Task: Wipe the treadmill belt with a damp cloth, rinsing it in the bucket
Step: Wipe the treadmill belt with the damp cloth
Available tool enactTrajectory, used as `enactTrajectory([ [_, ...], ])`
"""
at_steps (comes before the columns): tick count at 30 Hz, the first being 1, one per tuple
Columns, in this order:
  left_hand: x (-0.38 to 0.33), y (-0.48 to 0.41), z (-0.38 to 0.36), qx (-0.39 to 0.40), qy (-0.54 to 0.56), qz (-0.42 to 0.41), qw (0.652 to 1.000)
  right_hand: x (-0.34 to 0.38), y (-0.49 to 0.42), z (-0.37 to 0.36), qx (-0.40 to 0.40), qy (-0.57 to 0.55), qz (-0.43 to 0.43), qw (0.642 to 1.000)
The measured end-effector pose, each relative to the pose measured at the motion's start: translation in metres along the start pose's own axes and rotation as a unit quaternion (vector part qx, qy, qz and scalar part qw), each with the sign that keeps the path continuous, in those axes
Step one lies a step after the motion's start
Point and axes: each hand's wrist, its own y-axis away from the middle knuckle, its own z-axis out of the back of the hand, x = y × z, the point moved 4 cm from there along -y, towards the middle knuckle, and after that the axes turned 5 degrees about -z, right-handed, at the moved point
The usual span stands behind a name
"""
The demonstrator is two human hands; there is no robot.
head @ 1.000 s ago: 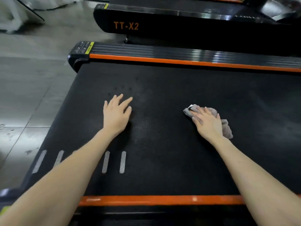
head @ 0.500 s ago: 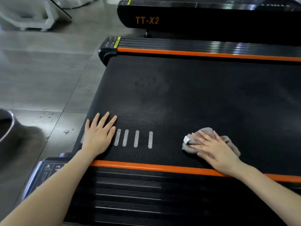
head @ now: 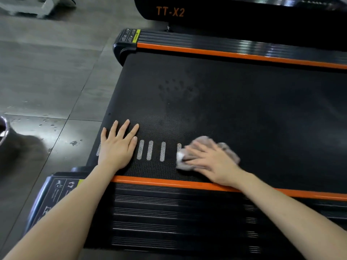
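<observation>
**Cloth pressed flat near the belt's end**

Presses a crumpled grey-pink cloth (head: 223,146) onto the black textured treadmill belt (head: 244,109) with the right hand (head: 210,162), fingers stretched out over it and blurred, not curled round it. Rests the left hand (head: 117,147) palm down on the belt, fingers straight and spread, holding nothing, covering part of a row of pale dashed stripes (head: 150,152); cloth just beside that row's right end. Reaches both forearms across the ribbed black side rail (head: 169,212) and its orange trim strip (head: 159,182). Beyond the belt, another black treadmill lettered TT-X2 (head: 170,11). At far left on wet grey floor tiles (head: 47,81), only the rim of a dark metal bucket (head: 4,131), cut by the frame edge, well apart from the cloth.
</observation>
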Motion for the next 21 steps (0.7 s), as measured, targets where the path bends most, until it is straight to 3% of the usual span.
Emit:
enactTrajectory([
  [2, -0.003, 0.001, 0.001, 0.001, 0.003, 0.003, 1.0, -0.05, 0.036, 0.011, -0.024, -0.005, -0.118, 0.993],
  [5, -0.006, 0.001, 0.001, -0.001, 0.005, 0.008, 1.0, -0.08, 0.042, 0.014, -0.044, 0.008, -0.322, 0.946],
  [7, -0.005, 0.0, 0.0, -0.002, 0.003, 0.002, 1.0, -0.072, 0.031, 0.009, -0.072, 0.032, -0.387, 0.919],
  [16, -0.011, 0.001, 0.002, 0.015, 0.025, -0.007, 1.0, -0.06, 0.03, 0.007, -0.062, 0.012, -0.407, 0.911],
  [21, -0.01, -0.027, 0.012, -0.014, 0.031, -0.04, 0.999, -0.063, 0.03, 0.01, -0.063, 0.016, -0.419, 0.906],
])
